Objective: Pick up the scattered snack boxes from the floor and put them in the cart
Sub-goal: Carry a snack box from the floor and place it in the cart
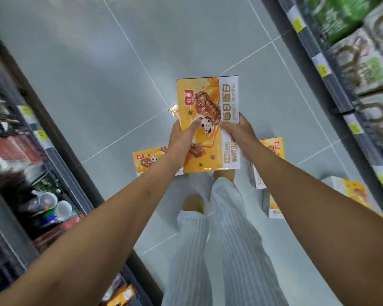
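While both hands grip snack box [205, 120] | more boxes [152, 161] on floor [97, 85]

My one head camera looks steeply down from above, close over my outstretched forearms, at the tiled aisle floor [80, 89] between left and right shelves [349, 69].

Held box [205, 120]: red badge "红派" at upper left of yellow face; large "每日蛋白" down white side band, smaller line beside it "动物蛋白·植物蛋白"; lower band "鹌鹑蛋", partly covered by hand. Floor box [150, 161], left: red "红派" badge, rest too small. Floor box at right [272, 149]: red badge, blurred. Shelf tags [299, 24]: yellow, unreadable.
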A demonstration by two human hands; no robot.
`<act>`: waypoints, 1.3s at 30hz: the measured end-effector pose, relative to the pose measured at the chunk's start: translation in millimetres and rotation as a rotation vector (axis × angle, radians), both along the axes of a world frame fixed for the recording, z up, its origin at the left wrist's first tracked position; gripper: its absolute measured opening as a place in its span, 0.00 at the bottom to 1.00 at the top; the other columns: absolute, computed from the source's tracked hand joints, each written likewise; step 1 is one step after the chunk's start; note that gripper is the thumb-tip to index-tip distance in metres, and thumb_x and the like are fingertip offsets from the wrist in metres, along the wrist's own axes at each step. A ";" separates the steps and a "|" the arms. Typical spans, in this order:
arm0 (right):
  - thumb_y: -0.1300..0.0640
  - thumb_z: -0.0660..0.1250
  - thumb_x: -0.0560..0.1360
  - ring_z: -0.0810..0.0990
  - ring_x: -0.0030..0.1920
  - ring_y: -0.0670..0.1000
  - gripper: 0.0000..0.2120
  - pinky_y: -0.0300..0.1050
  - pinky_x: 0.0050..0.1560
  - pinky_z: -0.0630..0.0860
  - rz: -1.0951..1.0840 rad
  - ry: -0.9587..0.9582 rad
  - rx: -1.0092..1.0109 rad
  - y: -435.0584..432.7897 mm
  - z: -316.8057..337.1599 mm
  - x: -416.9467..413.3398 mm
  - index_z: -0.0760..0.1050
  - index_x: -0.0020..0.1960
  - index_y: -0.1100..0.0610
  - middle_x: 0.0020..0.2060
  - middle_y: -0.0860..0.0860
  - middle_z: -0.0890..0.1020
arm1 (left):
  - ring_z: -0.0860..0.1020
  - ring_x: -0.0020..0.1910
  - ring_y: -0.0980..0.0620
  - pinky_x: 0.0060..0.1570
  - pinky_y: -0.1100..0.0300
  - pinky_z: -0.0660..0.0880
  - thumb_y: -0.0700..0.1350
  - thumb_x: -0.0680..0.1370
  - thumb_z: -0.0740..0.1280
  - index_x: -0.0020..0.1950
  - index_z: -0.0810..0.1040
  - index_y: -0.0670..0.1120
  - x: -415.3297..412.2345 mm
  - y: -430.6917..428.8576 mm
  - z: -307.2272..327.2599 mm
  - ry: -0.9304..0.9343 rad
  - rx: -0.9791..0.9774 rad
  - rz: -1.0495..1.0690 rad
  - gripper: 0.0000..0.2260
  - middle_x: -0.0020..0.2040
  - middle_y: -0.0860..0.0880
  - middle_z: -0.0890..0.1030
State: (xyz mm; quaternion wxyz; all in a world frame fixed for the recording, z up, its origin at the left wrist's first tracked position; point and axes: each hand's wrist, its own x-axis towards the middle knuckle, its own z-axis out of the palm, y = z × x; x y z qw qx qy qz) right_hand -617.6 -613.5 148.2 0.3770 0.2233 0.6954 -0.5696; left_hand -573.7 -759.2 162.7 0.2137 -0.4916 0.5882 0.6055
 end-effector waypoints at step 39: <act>0.61 0.64 0.78 0.76 0.40 0.43 0.09 0.38 0.37 0.68 -1.261 0.093 0.043 444.4 312.7 530.3 0.70 0.55 0.52 0.42 0.45 0.78 | 0.70 0.69 0.42 0.68 0.44 0.67 0.67 0.65 0.67 0.75 0.62 0.48 344.8 520.5 291.3 0.123 0.010 -1.392 0.43 0.73 0.46 0.68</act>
